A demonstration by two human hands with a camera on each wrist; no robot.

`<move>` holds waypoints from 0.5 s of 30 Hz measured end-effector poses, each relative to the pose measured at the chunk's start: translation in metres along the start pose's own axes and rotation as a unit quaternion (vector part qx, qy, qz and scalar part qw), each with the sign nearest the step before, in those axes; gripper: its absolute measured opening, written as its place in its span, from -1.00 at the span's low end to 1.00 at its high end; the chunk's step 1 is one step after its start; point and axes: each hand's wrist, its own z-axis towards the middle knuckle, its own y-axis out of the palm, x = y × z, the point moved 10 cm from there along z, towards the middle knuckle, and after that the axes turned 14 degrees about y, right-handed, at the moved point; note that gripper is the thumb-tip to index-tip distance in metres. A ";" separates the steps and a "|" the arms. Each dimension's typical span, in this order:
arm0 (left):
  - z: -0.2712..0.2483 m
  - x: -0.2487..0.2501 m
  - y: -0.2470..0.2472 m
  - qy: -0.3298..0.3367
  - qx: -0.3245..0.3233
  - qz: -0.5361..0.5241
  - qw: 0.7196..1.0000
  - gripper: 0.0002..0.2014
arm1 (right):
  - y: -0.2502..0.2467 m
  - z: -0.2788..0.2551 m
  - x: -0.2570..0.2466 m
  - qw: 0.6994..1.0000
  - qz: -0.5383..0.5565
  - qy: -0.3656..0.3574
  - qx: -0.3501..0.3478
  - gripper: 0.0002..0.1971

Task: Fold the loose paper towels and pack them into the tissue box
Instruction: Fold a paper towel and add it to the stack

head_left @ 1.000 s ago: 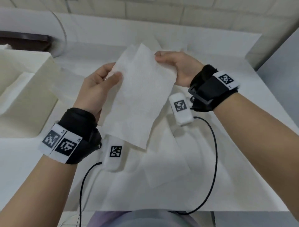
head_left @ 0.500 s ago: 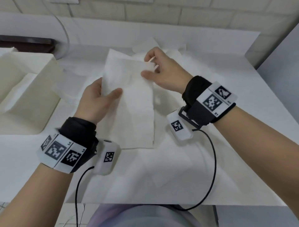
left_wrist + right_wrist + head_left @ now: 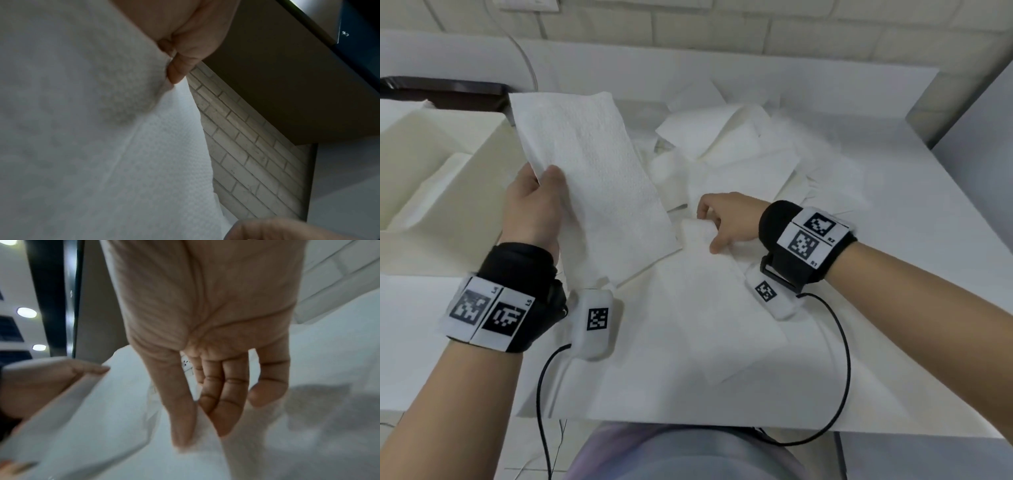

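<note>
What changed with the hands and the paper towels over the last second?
The right hand let go of the folded towel, dropped to the table and now pinches another loose towel. The left hand alone holds the folded towel and has swung it left toward the tissue box. The box and the pile of towels stayed put.

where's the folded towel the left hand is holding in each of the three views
Head: folded towel, upper left of centre, above the left hand.
Left wrist: fills the left half, pinched at its top edge.
Right wrist: white strip at lower left, under the left hand's fingers.
Shared landmark: the left hand.
</note>
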 end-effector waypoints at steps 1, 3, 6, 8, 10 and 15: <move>0.001 0.001 -0.002 0.001 0.005 0.000 1.000 -0.75 | -0.009 -0.002 0.000 0.998 0.054 -0.005 0.010 -0.58; 0.004 0.004 -0.004 0.005 0.017 -0.005 1.000 -0.75 | -0.036 -0.012 -0.001 0.979 0.199 -0.027 0.023 -0.69; 0.010 0.009 -0.006 0.006 0.030 -0.015 0.999 -0.71 | -0.089 -0.042 -0.007 0.923 0.363 -0.107 0.070 -0.84; 0.014 0.015 -0.003 0.013 0.029 -0.030 0.999 -0.75 | -0.117 -0.064 -0.014 0.865 0.465 -0.179 0.068 -0.77; 0.014 0.022 0.007 0.024 0.013 -0.043 0.999 -0.80 | -0.131 -0.077 -0.021 0.804 0.547 -0.232 0.029 -0.81; 0.004 0.043 0.043 0.054 -0.052 -0.084 0.994 -0.80 | -0.127 -0.064 -0.031 0.784 0.588 -0.195 0.034 -0.87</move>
